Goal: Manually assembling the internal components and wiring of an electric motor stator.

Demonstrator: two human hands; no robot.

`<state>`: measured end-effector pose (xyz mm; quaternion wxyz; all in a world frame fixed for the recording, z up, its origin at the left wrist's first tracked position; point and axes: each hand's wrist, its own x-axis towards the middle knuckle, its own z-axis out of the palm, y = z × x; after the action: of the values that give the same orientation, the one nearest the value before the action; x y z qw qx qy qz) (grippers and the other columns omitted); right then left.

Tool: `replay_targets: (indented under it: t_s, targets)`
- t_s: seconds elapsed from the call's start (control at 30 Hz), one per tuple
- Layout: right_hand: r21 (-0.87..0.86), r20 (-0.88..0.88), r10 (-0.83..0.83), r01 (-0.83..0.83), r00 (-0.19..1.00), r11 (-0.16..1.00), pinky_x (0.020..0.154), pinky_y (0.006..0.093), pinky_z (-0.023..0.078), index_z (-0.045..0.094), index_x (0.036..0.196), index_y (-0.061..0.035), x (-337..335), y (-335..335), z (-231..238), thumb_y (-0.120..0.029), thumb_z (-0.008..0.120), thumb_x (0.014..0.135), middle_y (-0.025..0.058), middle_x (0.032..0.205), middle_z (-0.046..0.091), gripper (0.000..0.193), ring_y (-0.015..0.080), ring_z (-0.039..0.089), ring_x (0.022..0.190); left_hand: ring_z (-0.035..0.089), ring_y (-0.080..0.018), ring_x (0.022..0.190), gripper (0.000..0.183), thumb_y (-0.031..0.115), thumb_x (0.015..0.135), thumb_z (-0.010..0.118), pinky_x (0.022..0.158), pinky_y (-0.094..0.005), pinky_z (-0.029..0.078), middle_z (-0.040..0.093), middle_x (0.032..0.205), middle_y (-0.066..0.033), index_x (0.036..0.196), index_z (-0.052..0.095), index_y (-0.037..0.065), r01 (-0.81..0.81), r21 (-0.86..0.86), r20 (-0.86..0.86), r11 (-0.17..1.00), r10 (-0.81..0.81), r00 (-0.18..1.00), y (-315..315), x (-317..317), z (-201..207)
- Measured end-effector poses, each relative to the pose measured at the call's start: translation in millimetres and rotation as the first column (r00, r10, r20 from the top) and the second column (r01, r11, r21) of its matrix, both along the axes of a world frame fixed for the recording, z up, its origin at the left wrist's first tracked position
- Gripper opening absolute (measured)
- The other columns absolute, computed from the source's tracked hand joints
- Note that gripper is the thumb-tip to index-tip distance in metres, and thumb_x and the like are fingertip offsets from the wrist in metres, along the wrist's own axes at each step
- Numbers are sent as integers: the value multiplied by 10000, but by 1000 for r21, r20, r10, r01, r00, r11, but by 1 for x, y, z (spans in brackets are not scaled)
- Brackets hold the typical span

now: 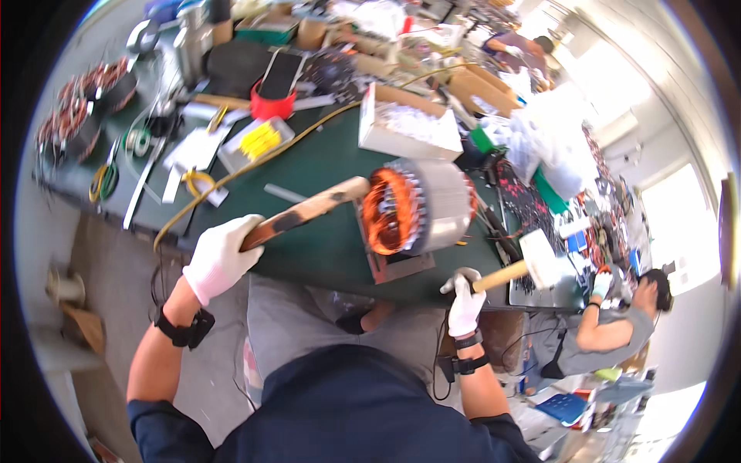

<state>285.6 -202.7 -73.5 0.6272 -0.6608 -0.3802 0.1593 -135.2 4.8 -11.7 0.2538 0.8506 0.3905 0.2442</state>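
Note:
A motor stator [440,207] with a grey metal core and orange copper windings lies on its side on a metal stand [386,266] at the front of the green table. My left hand [224,258], in a white glove, is closed round a worn wooden stick [309,211]. The stick's far end reaches the left side of the copper windings; whether it touches them I cannot tell. My right hand [465,305], also gloved, grips the wooden handle of a white-headed mallet [540,256]. The mallet's head is held to the right, apart from the stator.
A white box [409,123] of white slips stands behind the stator. At left lie scissors [104,179], yellow pieces [260,140], a red phone holder [272,102] and several wound stators [85,108]. A yellow cord [255,164] crosses the table. A co-worker [617,324] sits at right.

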Motion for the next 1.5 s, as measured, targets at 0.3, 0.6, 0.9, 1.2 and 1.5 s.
replay_targets:
  t_s: [0.3,0.6,0.9,1.2,1.5]
  targets:
    - [277,67,629,-620,775,734,678,308,538,595,1083,-56,4,-15,266,-320,433,1098,102,914,635,310,198,627,796,687,-415,811,348,302,916,735,712,-462,552,682,840,-200,1071,583,30,182,-65,-290,981,-193,937,14,2,-10]
    - [-601,449,496,-159,743,783,637,377,534,693,874,-31,-113,14,122,-237,776,903,129,708,681,225,204,646,604,695,-368,687,385,402,915,724,608,-464,556,680,750,-148,968,555,60,171,90,-363,981,-128,923,32,17,-12]
    - [-198,394,545,-510,740,837,588,369,543,662,1028,-64,-100,-24,82,-229,672,977,78,829,685,174,273,677,684,688,-355,641,387,400,905,737,568,-461,546,663,712,-134,960,553,65,108,98,-337,989,-69,939,18,21,-16]
    - [-331,-289,324,-411,901,850,662,260,541,690,1261,19,-112,-31,49,-154,794,921,64,888,753,395,105,688,744,704,-202,750,270,171,872,765,708,-359,555,683,814,-151,1048,674,-12,145,-522,506,840,168,846,-57,47,-15]
    - [-184,-532,149,-286,833,941,496,247,485,587,1335,113,-64,-81,43,-53,750,883,82,891,691,508,94,581,555,623,-410,1098,593,341,880,753,946,-492,528,626,1199,-198,1322,568,-10,398,301,29,867,-425,905,-78,198,-43]
